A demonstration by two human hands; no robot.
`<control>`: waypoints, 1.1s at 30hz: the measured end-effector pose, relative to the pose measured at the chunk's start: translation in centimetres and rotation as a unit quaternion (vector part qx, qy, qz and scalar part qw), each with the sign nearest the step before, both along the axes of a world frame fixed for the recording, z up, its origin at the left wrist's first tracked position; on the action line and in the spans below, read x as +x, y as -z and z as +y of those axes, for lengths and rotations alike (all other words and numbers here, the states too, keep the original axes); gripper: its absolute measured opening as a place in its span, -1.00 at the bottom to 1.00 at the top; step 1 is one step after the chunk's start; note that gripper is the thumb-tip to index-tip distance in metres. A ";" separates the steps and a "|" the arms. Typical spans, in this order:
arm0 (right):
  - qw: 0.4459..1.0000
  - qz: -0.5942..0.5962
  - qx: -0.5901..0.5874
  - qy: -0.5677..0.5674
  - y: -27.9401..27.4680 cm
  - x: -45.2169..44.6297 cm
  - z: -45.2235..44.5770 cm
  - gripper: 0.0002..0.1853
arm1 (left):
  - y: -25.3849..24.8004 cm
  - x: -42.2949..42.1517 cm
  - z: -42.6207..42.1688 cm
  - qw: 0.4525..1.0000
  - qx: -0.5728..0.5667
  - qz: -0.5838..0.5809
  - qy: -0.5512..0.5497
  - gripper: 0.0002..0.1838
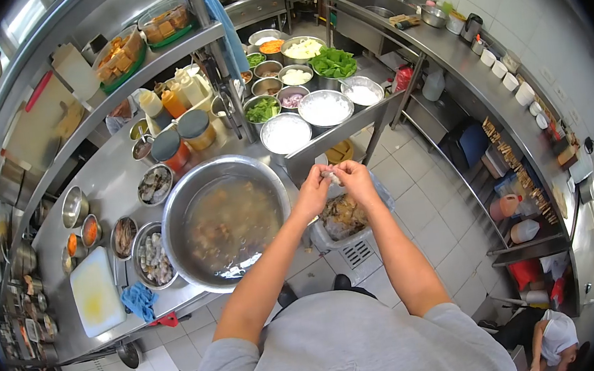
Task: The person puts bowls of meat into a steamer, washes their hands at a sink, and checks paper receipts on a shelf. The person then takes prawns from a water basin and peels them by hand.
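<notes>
My left hand and my right hand meet over a plastic-lined bin holding brownish scraps. Between their closed fingertips is a small pale, greyish piece, possibly a shrimp, partly hidden by the fingers. To the left, a large metal basin of cloudy water with brownish pieces in it rests on the steel counter. Beside the basin stands a metal bowl of grey shrimp.
A white cutting board and a blue cloth lie at the counter's lower left. Bowls of chopped vegetables and white powder stand ahead. A person is at the lower right.
</notes>
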State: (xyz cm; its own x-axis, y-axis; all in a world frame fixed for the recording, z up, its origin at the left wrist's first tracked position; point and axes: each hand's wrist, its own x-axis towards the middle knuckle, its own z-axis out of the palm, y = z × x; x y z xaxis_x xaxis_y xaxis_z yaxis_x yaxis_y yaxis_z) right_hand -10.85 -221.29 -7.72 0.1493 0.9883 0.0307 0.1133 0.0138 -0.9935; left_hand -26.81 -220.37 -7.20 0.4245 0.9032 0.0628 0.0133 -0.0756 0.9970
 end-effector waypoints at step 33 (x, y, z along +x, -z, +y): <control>0.974 0.055 -0.207 0.072 11.3 0.7 -6.3 -0.50 | -0.5 -49.4 -5.7 0.840 -0.005 0.375 -0.391 -0.63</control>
